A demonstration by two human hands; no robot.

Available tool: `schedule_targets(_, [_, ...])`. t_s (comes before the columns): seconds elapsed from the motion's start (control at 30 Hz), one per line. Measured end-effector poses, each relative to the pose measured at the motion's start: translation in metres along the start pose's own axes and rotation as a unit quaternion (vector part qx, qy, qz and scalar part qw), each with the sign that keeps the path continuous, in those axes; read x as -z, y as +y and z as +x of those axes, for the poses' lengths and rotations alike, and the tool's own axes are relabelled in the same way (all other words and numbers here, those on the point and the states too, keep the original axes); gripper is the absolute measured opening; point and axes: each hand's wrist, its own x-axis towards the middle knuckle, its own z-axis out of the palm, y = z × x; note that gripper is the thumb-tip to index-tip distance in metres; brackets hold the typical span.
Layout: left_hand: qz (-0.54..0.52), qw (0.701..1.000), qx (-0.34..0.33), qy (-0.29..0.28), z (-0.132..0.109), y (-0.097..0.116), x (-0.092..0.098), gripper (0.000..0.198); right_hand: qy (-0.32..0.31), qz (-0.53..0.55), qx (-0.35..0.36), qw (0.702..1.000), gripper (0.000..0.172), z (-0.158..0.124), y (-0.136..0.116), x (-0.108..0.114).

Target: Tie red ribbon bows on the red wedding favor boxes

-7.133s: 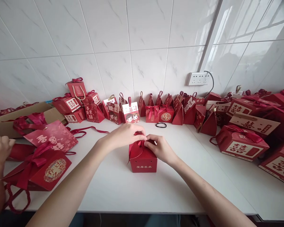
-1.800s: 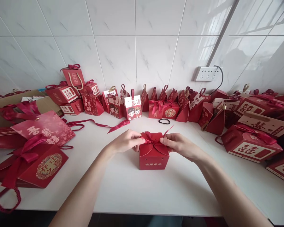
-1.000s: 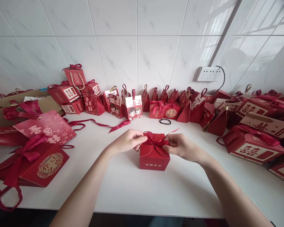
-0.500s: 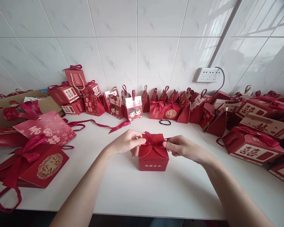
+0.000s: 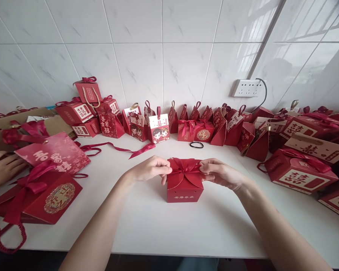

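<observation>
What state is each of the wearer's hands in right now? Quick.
Left hand: closed, pinching the red ribbon at the box's left side.
Right hand: closed, pinching the same ribbon at the right side.

Front approach: passable over the white tabletop (image 5: 172,229) from its near edge to the red gift box (image 5: 185,194), bounded by the left forearm (image 5: 100,218) and right forearm (image 5: 271,216). Side approaches: obstructed by the left hand (image 5: 152,168) and right hand (image 5: 220,173), both pinching the red ribbon bow (image 5: 185,169). Rear: a passable strip behind the box, carrying a loose ribbon (image 5: 142,151) and a black ring (image 5: 196,147); beyond it, a row of small gift boxes (image 5: 185,132) bars the tiled wall (image 5: 141,67). Left: large bow-tied gift box (image 5: 59,197) and co-worker's hand (image 5: 4,169) obstruct. Right: passable tabletop extends as far as the piled gift boxes (image 5: 298,180).
</observation>
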Motion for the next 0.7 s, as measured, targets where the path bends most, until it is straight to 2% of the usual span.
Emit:
schedule_targets(0.1, [0.001, 1.000, 0.001, -0.008, 0.001, -0.002, 0.000, 0.033, -0.008, -0.015, -0.008, 1.000, 0.040, 0.000, 0.001, 0.003])
schedule_targets(0.23, [-0.032, 0.999, -0.003, -0.005, 0.004, -0.005, -0.003, 0.030, 0.025, -0.133, -0.004, 0.991, 0.035, -0.004, -0.001, 0.003])
schedule_targets(0.33, [-0.058, 0.998, -0.006, -0.001, 0.005, -0.006, -0.005, 0.029, 0.087, -0.167, 0.019, 0.982, 0.034, -0.005, -0.002, 0.001])
schedule_targets(0.43, [-0.062, 0.998, -0.008, 0.007, 0.005, -0.006, -0.005, 0.027, 0.190, -0.187, 0.034, 0.963, 0.042, -0.001, -0.001, 0.000])
schedule_targets(0.5, [-0.063, 0.998, -0.011, 0.003, 0.005, -0.007, -0.005, 0.025, 0.235, -0.204, 0.036, 0.950, 0.046, 0.002, -0.001, -0.002])
schedule_targets(0.6, [-0.065, 0.998, -0.019, -0.013, 0.006, -0.009, -0.006, 0.027, 0.219, -0.177, 0.084, 0.956, 0.045, 0.006, 0.001, -0.006])
schedule_targets(0.7, [-0.076, 0.995, -0.034, -0.054, 0.006, -0.009, -0.008, 0.028, 0.188, -0.126, 0.121, 0.967, 0.043, 0.007, 0.004, -0.009])
